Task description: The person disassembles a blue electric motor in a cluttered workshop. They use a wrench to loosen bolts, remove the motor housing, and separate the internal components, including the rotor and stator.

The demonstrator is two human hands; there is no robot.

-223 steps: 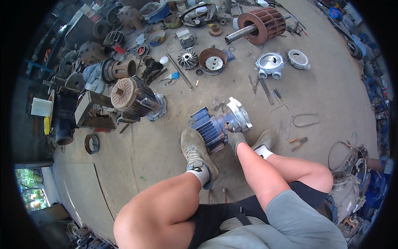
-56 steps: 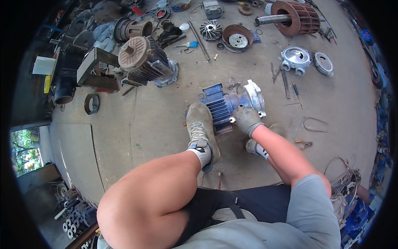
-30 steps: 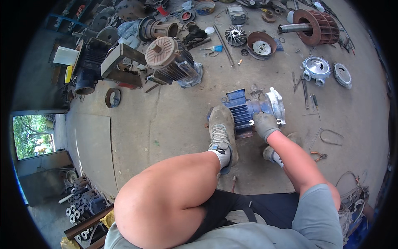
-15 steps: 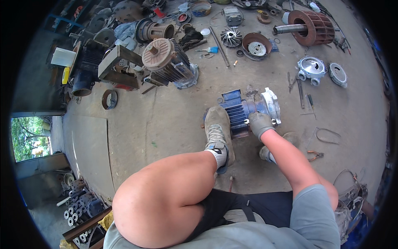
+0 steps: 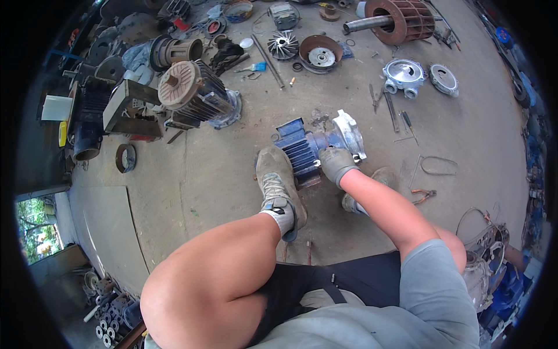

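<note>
A blue finned electric motor [image 5: 295, 150] lies on its side on the floor before me, with a silver flange casting [image 5: 349, 132] at its right end. My left shoe [image 5: 278, 174] rests against the motor's left side. My right hand [image 5: 338, 165], in a grey glove, is closed at the joint between motor and flange. From its left side pokes the bright forked end of an open-end wrench [image 5: 317, 163]; the hand covers most of the wrench. The fastener it works on is hidden. No part of my left hand shows.
At the left stands a larger motor [image 5: 200, 93] beside a metal frame [image 5: 131, 110]. Pliers [image 5: 423, 196], a screwdriver [image 5: 410, 126] and a hacksaw-like wire frame [image 5: 439, 166] lie to the right. Farther off are silver pump housings [image 5: 404, 74], an impeller [image 5: 283, 45] and a rusty rotor [image 5: 401, 20].
The whole scene has shifted left in the picture as the head view turned. My right hand stays closed at the same spot between motor and flange, with little visible movement.
</note>
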